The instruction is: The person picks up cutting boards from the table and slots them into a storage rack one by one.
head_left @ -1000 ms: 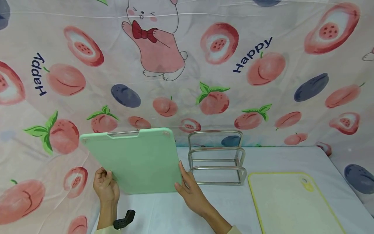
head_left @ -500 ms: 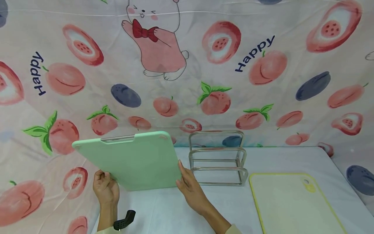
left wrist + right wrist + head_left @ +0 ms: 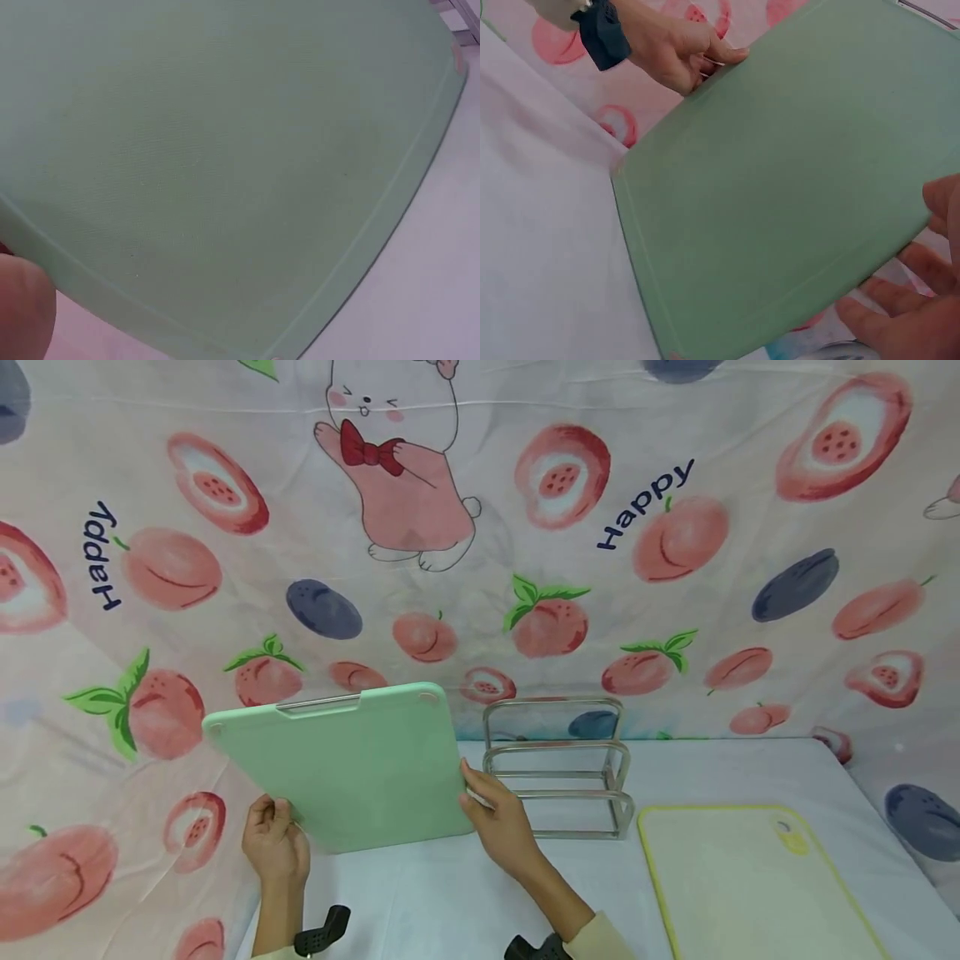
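A light green cutting board with a metal handle strip along its top edge is held up, tilted, above the white table. My left hand pinches its left edge, the thumb on the near face, as the right wrist view shows. On the opposite edge my right hand grips the board, its thumb by the near face and the other fingers along the edge. In the left wrist view the green board fills most of the picture. The far face of the board is hidden.
Behind my right hand stands a metal rack with several upright loops. A pale cutting board with a yellow rim lies flat on the table at right. A peach-print cloth hangs behind the white-covered table.
The green board swung left and tipped a little, then came back to the right. My right hand has turned slightly on its edge, and its wrist camera now shows. Both hands keep their hold.
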Demonstrator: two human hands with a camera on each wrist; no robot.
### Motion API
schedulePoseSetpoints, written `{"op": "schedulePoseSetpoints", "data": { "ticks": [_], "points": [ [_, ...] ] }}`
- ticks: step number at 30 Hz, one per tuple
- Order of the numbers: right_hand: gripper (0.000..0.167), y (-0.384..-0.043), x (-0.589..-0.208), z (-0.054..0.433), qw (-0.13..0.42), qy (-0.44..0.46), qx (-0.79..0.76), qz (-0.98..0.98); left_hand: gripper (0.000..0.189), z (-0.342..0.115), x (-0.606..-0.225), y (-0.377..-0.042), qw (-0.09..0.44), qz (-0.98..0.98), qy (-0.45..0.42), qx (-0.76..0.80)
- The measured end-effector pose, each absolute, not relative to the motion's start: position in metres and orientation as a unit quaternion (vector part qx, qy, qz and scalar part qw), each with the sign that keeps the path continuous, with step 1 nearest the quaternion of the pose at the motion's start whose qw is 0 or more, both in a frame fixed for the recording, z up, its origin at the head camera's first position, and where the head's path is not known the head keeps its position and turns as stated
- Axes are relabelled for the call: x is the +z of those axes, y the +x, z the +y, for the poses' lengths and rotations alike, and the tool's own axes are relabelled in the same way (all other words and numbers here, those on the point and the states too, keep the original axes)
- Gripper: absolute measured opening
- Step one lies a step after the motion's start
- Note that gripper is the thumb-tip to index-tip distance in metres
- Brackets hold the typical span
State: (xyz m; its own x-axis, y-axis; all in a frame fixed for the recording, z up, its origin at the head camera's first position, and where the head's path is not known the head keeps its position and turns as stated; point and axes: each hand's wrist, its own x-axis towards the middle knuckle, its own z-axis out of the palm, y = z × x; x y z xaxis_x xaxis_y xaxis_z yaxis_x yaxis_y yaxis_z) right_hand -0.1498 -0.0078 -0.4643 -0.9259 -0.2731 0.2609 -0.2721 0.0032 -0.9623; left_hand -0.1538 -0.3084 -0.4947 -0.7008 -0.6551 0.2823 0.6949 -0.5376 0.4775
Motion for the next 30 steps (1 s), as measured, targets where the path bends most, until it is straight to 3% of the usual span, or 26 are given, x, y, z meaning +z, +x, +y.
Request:
{"op": "schedulePoseSetpoints", "data": {
  "ticks": [4, 8, 14, 18, 22, 30],
  "points": [
    [0.032, -0.161, -0.456, -0.011, -0.078, -0.151, -0.665, 0.728, 0.009, -0.305, -0.49, -0.148, 0.426, -0.426, 0.048, -0.796],
    [0.023, -0.172, -0.447, -0.013, -0.119, -0.128, -0.647, 0.742, 0.015, -0.306, -0.486, -0.144, 0.428, -0.573, 0.114, -0.689],
    [0.017, -0.181, -0.443, -0.013, -0.106, -0.11, -0.645, 0.749, 0.025, -0.313, -0.483, -0.14, 0.391, -0.742, 0.126, -0.53],
    [0.018, -0.182, -0.446, -0.012, -0.11, -0.1, -0.646, 0.749, 0.029, -0.315, -0.482, -0.138, 0.368, -0.769, 0.132, -0.507],
    [0.017, -0.181, -0.446, -0.015, -0.107, -0.082, -0.668, 0.732, 0.026, -0.315, -0.482, -0.137, 0.377, -0.747, 0.161, -0.523],
    [0.013, -0.162, -0.411, -0.019, -0.1, -0.073, -0.674, 0.729, 0.025, -0.323, -0.482, -0.132, 0.402, -0.716, 0.161, -0.548]
  ]
}}
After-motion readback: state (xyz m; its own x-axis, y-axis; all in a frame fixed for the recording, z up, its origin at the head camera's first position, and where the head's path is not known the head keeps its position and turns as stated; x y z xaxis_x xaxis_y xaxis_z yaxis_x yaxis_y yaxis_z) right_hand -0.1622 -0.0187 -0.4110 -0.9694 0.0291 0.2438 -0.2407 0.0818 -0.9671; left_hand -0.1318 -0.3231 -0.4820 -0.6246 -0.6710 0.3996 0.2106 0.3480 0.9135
